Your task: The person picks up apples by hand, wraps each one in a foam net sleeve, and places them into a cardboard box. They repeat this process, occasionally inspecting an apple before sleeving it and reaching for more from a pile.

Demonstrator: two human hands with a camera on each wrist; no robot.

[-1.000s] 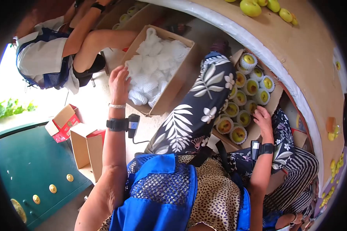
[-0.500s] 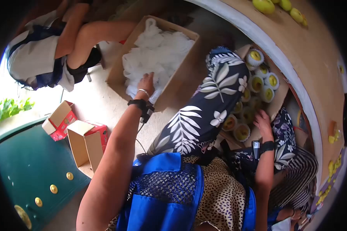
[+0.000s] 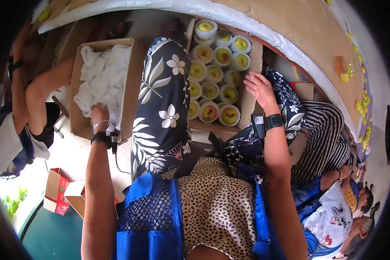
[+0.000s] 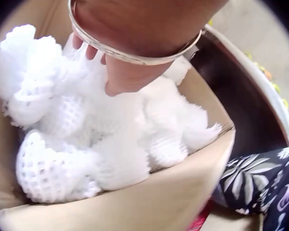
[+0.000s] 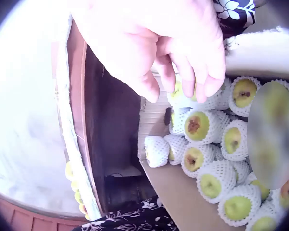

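Observation:
Among loose white foam fruit nets [image 4: 58,168] in a cardboard box [image 3: 128,86], my left hand [image 3: 99,113] pinches a foam net between curled fingers and thumb. The fingertips are partly sunk in the white foam. My right hand [image 3: 261,90] is held by the right wall of a second cardboard box [image 3: 251,65], its fingers loosely bent with nothing in them. That box holds several yellow-green apples [image 3: 223,56], each in a white foam net and set in close rows. In the right wrist view, the right fingertips overlap the apples [image 5: 211,186] near the box's edge.
A leg in floral trousers [image 3: 160,99] stands between the two boxes. A long table edge [image 3: 247,17] curves along the far side. Small red-and-tan cartons [image 3: 56,190] lie at lower left, near a green surface [image 3: 52,234]. Other people sit on both sides.
My left hand went from beside the box of foam nets down into the nets. My right hand lifted from the apples to the box's side wall. The head view swung rightward.

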